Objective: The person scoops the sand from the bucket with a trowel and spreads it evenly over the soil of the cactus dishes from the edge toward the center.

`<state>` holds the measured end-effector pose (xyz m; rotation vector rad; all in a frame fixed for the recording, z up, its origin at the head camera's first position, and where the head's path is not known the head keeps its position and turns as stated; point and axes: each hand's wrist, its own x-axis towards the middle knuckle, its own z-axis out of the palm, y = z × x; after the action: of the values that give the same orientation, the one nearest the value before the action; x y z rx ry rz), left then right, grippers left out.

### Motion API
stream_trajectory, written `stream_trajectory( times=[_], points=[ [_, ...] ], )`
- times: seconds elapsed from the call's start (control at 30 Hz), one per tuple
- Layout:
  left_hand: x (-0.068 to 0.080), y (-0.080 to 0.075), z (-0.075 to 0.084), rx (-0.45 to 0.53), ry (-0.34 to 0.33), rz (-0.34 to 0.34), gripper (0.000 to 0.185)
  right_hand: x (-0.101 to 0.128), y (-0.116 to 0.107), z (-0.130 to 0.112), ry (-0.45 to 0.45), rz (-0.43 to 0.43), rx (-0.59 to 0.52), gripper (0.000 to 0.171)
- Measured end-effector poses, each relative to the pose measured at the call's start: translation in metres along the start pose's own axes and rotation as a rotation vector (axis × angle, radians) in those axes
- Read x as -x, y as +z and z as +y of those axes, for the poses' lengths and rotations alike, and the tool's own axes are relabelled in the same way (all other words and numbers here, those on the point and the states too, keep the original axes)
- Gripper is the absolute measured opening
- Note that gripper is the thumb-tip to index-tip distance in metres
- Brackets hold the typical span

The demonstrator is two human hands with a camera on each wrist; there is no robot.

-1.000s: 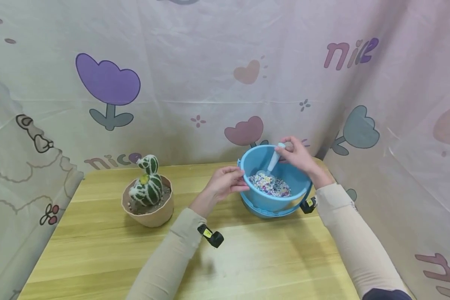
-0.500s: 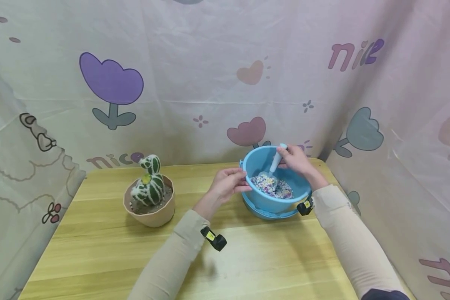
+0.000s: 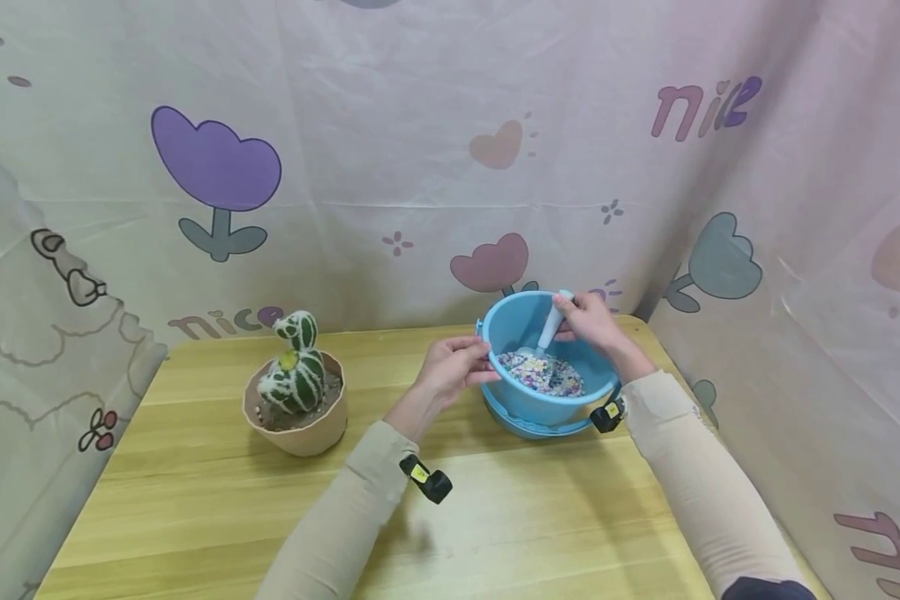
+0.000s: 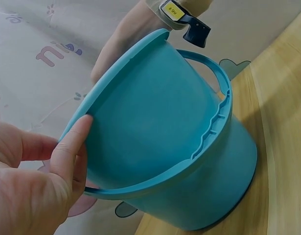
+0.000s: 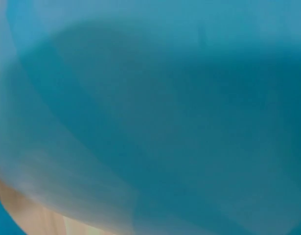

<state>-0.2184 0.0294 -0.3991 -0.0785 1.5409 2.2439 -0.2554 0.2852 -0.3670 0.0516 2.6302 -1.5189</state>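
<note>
White plastic scoop (image 3: 548, 327) sits pinched at its handle top by R hand (image 3: 589, 319), bowl end down in the coloured gravel (image 3: 542, 372); long axis leans steeply, handle toward 1 o'clock. L hand (image 3: 453, 368) grips the blue bucket (image 3: 543, 406) rim at its 9 o'clock side, thumb straight along the wall (image 4: 72, 147). Bucket stands at the table's (image 3: 195, 500) far R. Scoop looks light, stiff, prob. a bit slick; best held high on the handle. Gravel is loose, spills easily. Cactus pot (image 3: 297, 410) well apart at 9 o'clock.

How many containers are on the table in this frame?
2: a blue bucket of coloured pebbles at the back right, steadied by the left hand, and a beige cactus pot to its left. None look hidden.
</note>
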Motion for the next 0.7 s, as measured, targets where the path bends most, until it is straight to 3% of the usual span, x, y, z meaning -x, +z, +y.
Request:
stream_trajectory(
  times=[0.13, 0.43, 0.7],
  points=[
    [0.0012, 0.0000, 0.0010, -0.006, -0.004, -0.001, 0.038, -0.0001, -0.0004, 0.0015, 0.022, -0.012, -0.019, 0.057],
    [0.0014, -0.0002, 0.0035, 0.001, -0.001, -0.002, 0.039, -0.0058, -0.0012, 0.0016, 0.035, -0.159, -0.135, 0.055],
    [0.0025, 0.0005, 0.0016, -0.014, 0.002, 0.012, 0.037, -0.0028, 0.0015, 0.0054, 0.027, -0.110, -0.089, 0.053]
  ],
)
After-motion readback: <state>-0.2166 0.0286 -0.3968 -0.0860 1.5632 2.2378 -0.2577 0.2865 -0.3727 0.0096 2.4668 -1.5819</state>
